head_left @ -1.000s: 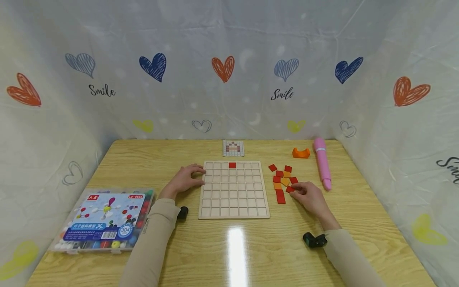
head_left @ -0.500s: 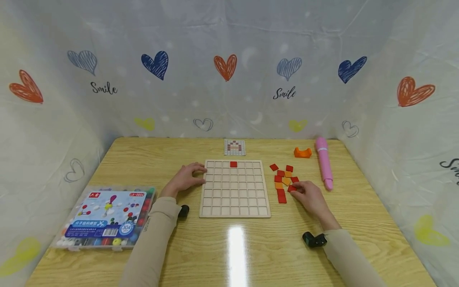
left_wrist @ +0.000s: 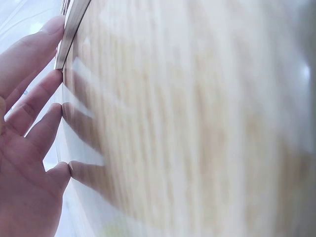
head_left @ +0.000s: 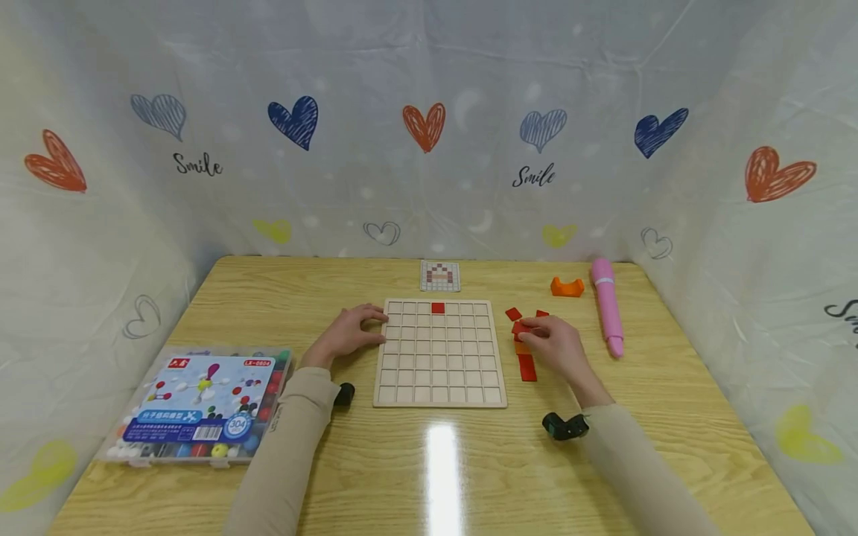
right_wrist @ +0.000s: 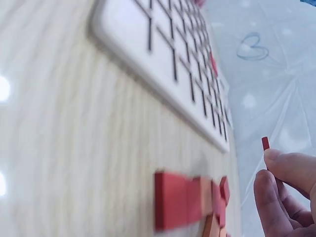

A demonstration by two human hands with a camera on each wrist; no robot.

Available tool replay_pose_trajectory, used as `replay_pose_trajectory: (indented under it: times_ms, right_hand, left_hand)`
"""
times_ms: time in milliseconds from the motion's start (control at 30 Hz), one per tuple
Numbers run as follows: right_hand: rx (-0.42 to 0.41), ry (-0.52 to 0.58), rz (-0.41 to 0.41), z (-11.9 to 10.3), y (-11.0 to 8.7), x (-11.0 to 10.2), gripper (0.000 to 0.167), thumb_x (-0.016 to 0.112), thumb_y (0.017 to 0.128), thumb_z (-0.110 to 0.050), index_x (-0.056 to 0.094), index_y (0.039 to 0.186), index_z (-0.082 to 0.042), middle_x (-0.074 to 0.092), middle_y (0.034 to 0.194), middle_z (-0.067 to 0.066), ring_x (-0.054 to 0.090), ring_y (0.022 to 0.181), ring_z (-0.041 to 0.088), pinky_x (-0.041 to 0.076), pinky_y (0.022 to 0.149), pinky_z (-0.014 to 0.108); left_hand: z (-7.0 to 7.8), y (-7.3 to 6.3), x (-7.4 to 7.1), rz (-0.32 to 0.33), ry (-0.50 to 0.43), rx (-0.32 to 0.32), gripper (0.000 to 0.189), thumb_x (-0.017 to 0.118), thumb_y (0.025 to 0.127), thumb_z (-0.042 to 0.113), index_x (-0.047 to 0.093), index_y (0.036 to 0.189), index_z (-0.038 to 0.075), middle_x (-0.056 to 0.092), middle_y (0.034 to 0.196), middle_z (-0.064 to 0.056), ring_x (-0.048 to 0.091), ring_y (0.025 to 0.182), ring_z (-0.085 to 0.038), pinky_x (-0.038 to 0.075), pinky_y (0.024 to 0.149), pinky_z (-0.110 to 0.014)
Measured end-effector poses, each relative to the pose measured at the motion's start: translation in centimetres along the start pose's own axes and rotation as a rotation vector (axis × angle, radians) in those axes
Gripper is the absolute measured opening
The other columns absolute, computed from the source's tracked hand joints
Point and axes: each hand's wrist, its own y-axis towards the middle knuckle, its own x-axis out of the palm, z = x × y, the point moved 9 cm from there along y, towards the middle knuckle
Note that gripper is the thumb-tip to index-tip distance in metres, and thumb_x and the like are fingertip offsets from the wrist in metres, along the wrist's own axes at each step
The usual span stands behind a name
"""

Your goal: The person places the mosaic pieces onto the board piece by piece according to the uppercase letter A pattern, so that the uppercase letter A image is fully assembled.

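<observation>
A square wooden grid board lies mid-table, with one red square tile in its top row. My left hand touches the board's left edge, fingers loosely extended; the left wrist view shows the thumb against the board's side. To the right of the board, my right hand pinches a red tile between thumb and finger, lifted off the table. Under and around that hand lie loose red tiles and orange tiles, partly hidden by it.
Behind the board is a small pattern card. An orange holder and a pink pen-shaped object lie at back right. A clear box of molecule-model parts sits at left. Patterned cloth surrounds the table.
My right hand has picked a red tile from the pile's right side and carried it up and leftward. The left hand stays at the board's edge.
</observation>
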Motion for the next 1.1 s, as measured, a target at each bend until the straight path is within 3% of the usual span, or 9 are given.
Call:
replay_pose_trajectory:
  times_ms: [267, 533, 900, 1100]
  right_hand:
    - [0.006, 0.073, -0.065, -2.8, 3.0, 3.6, 0.036, 0.069, 0.093, -0.019, 0.067, 0.127, -0.007, 0.059, 0.124, 0.016, 0.060, 0.110, 0.032, 0.052, 0.092, 0.046]
    - [0.055, 0.159, -0.176, -5.0, 5.5, 8.4, 0.034, 0.071, 0.092, -0.022, 0.068, 0.124, -0.012, 0.063, 0.121, 0.008, 0.062, 0.100, 0.023, 0.053, 0.086, 0.039]
    - [-0.059, 0.135, -0.227, -8.1, 6.9, 12.7, 0.030, 0.071, 0.091, -0.015, 0.071, 0.120, -0.009, 0.065, 0.120, 0.008, 0.063, 0.101, 0.021, 0.054, 0.086, 0.036]
    - [-0.165, 0.032, -0.232, -10.0, 7.2, 13.9, 0.027, 0.069, 0.091, -0.010, 0.071, 0.117, -0.004, 0.066, 0.114, 0.011, 0.061, 0.100, 0.024, 0.053, 0.088, 0.038]
  left_hand:
    - [-0.1, 0.0, 0.0, 0.006, -0.006, 0.018, 0.042, 0.071, 0.091, 0.019, 0.063, 0.129, 0.004, 0.046, 0.146, -0.017, 0.025, 0.144, -0.038, -0.002, 0.117, -0.060]
    - [-0.1, 0.1, 0.0, 0.005, -0.028, 0.015, 0.041, 0.072, 0.090, 0.019, 0.063, 0.128, 0.005, 0.046, 0.146, -0.016, 0.024, 0.145, -0.036, -0.003, 0.117, -0.060]
    - [0.1, 0.0, 0.1, 0.007, -0.026, 0.019, 0.040, 0.071, 0.091, 0.017, 0.063, 0.127, 0.004, 0.047, 0.145, -0.017, 0.024, 0.144, -0.037, -0.002, 0.117, -0.060]
    - [-0.3, 0.1, 0.0, 0.010, -0.021, 0.001, 0.039, 0.072, 0.090, 0.019, 0.064, 0.127, 0.005, 0.047, 0.145, -0.016, 0.024, 0.145, -0.036, -0.002, 0.118, -0.058]
